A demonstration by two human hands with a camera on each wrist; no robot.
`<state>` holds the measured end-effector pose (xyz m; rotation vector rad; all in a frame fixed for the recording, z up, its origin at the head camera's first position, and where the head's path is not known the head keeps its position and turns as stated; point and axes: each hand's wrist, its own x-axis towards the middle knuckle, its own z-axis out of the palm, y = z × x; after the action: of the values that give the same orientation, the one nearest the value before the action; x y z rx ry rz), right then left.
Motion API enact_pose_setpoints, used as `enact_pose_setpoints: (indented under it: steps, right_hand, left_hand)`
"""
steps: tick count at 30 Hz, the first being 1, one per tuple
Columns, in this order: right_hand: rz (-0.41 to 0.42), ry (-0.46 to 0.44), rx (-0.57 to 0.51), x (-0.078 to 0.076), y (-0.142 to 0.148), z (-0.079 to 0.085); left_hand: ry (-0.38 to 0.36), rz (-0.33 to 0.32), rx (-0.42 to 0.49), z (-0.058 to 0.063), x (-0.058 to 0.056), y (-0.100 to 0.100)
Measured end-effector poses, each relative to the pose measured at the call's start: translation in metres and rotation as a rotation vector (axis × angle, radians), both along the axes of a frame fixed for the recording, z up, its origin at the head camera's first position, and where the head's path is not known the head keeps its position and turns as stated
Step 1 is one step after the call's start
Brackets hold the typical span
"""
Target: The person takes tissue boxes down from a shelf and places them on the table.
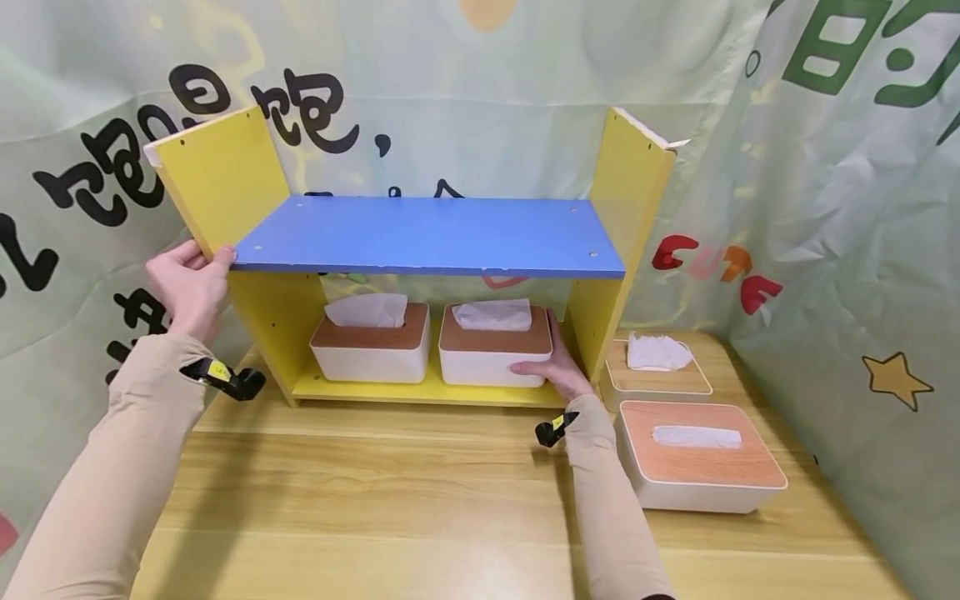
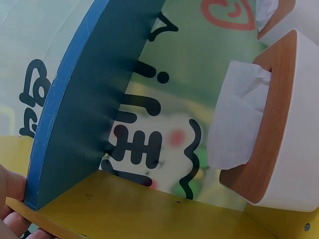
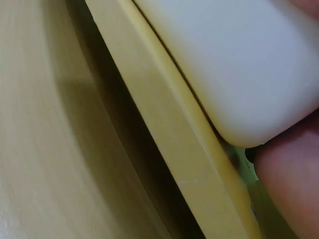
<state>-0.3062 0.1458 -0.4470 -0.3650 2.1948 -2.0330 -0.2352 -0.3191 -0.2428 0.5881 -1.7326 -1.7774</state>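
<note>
A small shelf unit with yellow side panels and a blue middle board stands on the table. My left hand grips the front edge of its left panel, thumb by the corner of the blue board. On the yellow bottom board sit two white tissue boxes with brown lids and tissue sticking out. My right hand holds the right tissue box at its right end, thumb across the front. The left tissue box stands beside it, a narrow gap between them. In the right wrist view, the white box rests close over the yellow board.
Right of the shelf, two more tissue boxes stand on the wooden table: a rear one near the side panel and a larger front one by my right forearm. A printed curtain hangs behind and along the sides.
</note>
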Motion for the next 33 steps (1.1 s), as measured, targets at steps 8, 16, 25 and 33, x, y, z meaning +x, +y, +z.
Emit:
enact_pose_setpoints:
  steps: [8, 16, 25, 33]
  right_hand:
    - [0.027, -0.009, -0.011, -0.0003, 0.0004, -0.0007]
    - [0.066, 0.013, -0.064, 0.0014, -0.0008, 0.0019]
    - [0.056, 0.01, -0.066, 0.0009, -0.0022, 0.0019]
    - [0.034, 0.028, -0.029, 0.0042, -0.0047, 0.0019]
  left_hand:
    - [0.006, -0.004, 0.002, 0.0005, -0.0004, 0.0]
    - [0.021, 0.001, 0.008, -0.0004, -0.0003, 0.0001]
    - [0.013, 0.001, 0.017, -0.0001, -0.0006, -0.0003]
    - [0.007, 0.004, 0.015, 0.0, -0.001, -0.0001]
